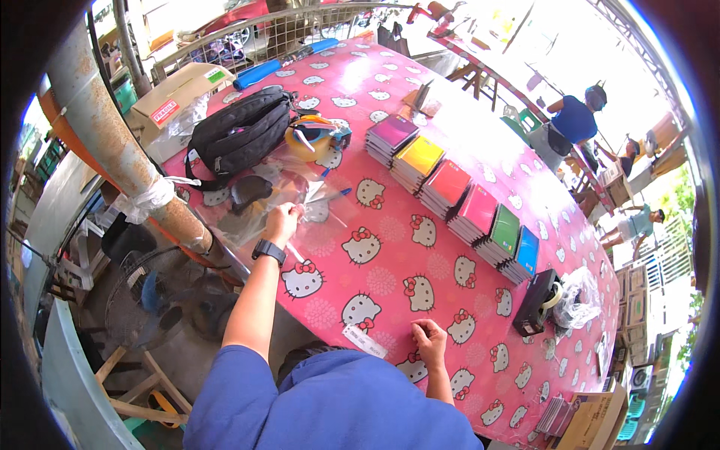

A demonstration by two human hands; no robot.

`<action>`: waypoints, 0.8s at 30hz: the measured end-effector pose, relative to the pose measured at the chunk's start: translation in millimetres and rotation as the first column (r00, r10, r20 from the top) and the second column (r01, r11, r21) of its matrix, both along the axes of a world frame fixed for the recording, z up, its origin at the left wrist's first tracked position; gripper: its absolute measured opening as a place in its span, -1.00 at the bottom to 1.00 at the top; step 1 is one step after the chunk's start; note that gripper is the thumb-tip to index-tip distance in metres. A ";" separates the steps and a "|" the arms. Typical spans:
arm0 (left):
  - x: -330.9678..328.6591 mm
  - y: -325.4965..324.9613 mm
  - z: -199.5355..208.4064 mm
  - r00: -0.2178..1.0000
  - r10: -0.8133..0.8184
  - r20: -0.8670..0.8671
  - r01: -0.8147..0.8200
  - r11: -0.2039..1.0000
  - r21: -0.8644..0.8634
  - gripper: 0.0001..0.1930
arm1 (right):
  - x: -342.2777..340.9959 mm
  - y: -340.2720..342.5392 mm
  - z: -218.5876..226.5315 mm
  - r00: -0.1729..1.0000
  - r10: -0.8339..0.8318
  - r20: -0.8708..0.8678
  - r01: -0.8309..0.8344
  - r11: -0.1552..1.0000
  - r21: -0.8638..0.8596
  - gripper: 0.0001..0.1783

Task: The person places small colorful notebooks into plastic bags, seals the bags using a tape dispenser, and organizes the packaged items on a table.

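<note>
My left hand, with a black watch on its wrist, reaches over the left side of the table. Its fingers are closed on a clear plastic bag, which spreads out to its left. Dark sunglasses lie beside that plastic, and a blue-tipped pen lies just beyond the hand. Close to my body, my right hand rests near the table surface. Its fingers are curled together and nothing shows in them. A white printed paper strip lies to its left.
Several notebook stacks, including purple, yellow and blue, form a diagonal row. A black backpack lies far left beside a rusty post. A tape dispenser and crumpled plastic stand right, an open carton lower right.
</note>
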State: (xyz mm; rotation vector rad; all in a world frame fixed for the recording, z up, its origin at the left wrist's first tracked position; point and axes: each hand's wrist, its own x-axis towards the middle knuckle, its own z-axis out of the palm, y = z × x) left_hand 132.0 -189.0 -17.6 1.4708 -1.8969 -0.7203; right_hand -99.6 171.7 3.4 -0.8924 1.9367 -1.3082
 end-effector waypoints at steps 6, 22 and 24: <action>20.2 -21.5 -7.2 0.854 0.079 -0.514 -0.037 0.995 0.092 -0.60 | 1.4 -2.4 0.4 0.999 -0.018 0.045 0.020 0.999 -0.032 -0.91; 61.8 -93.8 35.6 0.341 0.313 -0.886 0.463 0.765 0.448 -0.71 | 0.3 -8.2 11.7 0.997 0.017 0.073 -0.020 0.999 0.037 -0.89; 58.6 -94.1 16.5 0.279 0.579 -0.766 0.413 0.648 0.640 -0.73 | -0.6 -7.6 12.3 0.993 0.004 0.116 -0.012 0.998 0.070 -0.88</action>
